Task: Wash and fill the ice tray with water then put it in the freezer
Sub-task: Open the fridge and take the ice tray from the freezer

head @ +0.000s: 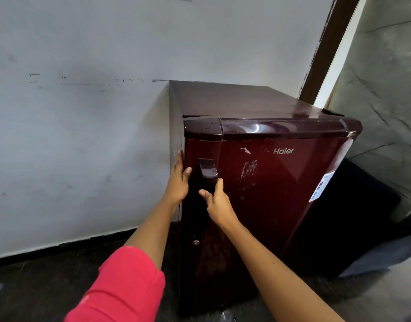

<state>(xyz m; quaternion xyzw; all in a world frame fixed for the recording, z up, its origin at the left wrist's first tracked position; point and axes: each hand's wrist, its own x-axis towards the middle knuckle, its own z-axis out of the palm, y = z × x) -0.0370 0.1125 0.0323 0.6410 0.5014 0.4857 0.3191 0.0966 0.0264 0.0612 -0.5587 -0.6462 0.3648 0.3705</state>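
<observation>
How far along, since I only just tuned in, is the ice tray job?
Done: nothing provable; no ice tray is in view, so washing and filling cannot be judged. In hand: the left hand lies flat against the edge of the fridge door, the right hand curls round its handle; the door looks shut. Left: unclear whether the tray is inside already or yet to go in.

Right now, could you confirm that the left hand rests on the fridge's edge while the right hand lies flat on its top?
No: the head view shows the right hand gripping the fridge handle, not lying flat on its top. The left hand rests on the fridge's edge.
</observation>
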